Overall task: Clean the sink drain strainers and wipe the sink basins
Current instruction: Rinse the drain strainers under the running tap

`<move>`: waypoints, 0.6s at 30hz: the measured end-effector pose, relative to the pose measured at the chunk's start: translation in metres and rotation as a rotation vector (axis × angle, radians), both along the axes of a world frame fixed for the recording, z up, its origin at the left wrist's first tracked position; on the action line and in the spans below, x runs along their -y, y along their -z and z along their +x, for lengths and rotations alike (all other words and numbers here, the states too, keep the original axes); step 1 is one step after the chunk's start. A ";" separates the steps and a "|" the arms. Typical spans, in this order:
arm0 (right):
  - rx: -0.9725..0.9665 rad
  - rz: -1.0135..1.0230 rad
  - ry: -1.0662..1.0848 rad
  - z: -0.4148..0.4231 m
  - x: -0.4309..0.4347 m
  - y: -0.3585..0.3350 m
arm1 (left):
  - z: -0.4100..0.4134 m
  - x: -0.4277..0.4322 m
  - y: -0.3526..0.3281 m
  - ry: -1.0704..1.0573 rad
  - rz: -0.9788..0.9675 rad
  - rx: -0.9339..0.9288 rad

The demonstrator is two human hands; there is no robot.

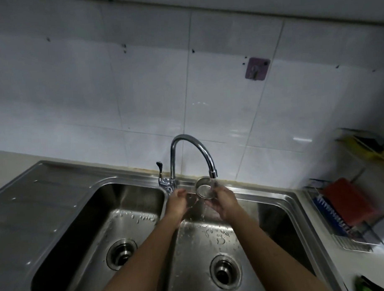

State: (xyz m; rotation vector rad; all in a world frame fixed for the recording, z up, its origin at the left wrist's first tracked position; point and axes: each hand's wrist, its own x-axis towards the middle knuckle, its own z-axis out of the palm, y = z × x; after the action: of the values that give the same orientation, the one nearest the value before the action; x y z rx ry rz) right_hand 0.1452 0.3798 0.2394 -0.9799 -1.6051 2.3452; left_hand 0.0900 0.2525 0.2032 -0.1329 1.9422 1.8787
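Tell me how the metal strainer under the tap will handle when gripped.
The strainer is probably slippery: it is shiny metal with water running off it under the tap. It looks stiff and likely light, since the right hand alone holds it up. On its round side it might roll.

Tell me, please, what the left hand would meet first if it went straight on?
Probably the strainer the right hand holds under the faucet; the left hand points toward it, though depth is unclear.
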 end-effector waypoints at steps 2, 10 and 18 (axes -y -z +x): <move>0.009 0.215 -0.003 -0.004 -0.009 -0.001 | 0.002 -0.004 -0.005 -0.023 -0.041 -0.046; -0.118 1.326 -0.281 0.020 -0.013 0.004 | 0.026 -0.039 -0.008 0.044 0.528 0.427; -0.117 1.339 -0.417 -0.002 -0.002 0.008 | 0.003 -0.024 0.005 -0.086 0.629 0.432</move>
State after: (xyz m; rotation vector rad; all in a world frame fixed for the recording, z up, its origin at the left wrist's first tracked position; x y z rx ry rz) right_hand 0.1435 0.3814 0.2310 -0.1812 -2.7415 0.8596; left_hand 0.0933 0.2763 0.1979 -0.3920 1.0284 2.1992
